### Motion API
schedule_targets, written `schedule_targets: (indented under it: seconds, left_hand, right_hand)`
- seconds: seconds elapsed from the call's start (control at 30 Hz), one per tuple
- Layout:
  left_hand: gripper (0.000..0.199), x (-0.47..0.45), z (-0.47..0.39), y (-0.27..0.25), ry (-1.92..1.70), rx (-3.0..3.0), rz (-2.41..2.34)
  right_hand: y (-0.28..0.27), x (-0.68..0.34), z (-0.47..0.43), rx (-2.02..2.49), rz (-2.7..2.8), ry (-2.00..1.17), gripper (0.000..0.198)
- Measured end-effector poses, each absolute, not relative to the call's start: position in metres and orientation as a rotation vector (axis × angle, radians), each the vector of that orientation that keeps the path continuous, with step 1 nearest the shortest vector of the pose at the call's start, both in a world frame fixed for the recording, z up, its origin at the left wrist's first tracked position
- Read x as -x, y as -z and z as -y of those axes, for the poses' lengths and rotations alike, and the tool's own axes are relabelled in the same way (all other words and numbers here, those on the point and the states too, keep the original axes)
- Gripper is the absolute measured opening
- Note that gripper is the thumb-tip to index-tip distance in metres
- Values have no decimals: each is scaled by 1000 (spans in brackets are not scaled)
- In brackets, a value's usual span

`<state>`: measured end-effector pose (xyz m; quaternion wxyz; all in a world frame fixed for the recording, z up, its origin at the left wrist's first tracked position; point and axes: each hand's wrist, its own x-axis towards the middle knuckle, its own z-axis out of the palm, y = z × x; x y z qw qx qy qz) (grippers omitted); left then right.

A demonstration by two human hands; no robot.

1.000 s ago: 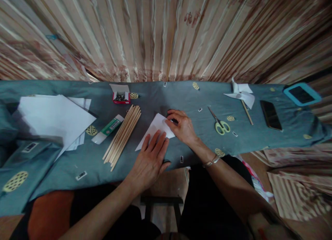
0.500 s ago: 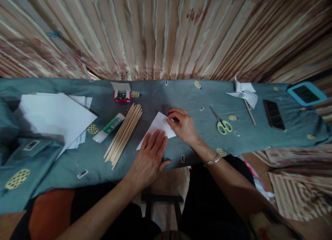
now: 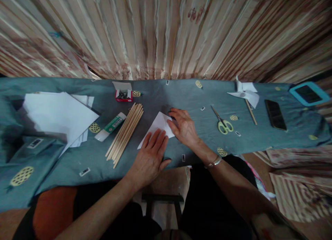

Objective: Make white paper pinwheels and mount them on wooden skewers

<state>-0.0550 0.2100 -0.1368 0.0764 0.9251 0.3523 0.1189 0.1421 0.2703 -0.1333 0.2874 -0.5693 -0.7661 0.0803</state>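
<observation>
A folded white sheet of paper (image 3: 158, 122) lies on the cloth in front of me, its corner pointing away. My left hand (image 3: 148, 157) rests flat on its near part, fingers stretched out and the thumb apart. At the paper's right edge is my right hand (image 3: 184, 126), fingers bent, its thumb on the paper and the fingertips just beyond the edge. What lies beneath both hands is hidden. To the left is a bundle of thin wooden sticks (image 3: 125, 134).
Left: a stack of white paper (image 3: 57, 112), a green-and-white packet (image 3: 111, 126) and an open red box of small metal pieces (image 3: 123, 95). Right: scissors (image 3: 222, 124), a paper pinwheel (image 3: 245, 91) on a stick, a phone (image 3: 275, 114) and a blue-framed tablet (image 3: 310, 94). Curtains hang behind.
The right fingers and thumb have shifted very slightly along the paper's edge. My left hand stays flat on the paper, and the view has moved a little.
</observation>
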Motion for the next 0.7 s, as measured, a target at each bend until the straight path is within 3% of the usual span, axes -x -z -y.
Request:
schedule_targets:
  seconds: [0.33,0.7]
  left_hand:
    - [67,54,-211,138,-349,-2836,-1072]
    - [66,57,-212,143,-453,-2851,-1040]
  right_hand:
    - [141,-140,-231,1620,2102,-66,59]
    - [147,-175,-224,1788,1984,-93,61]
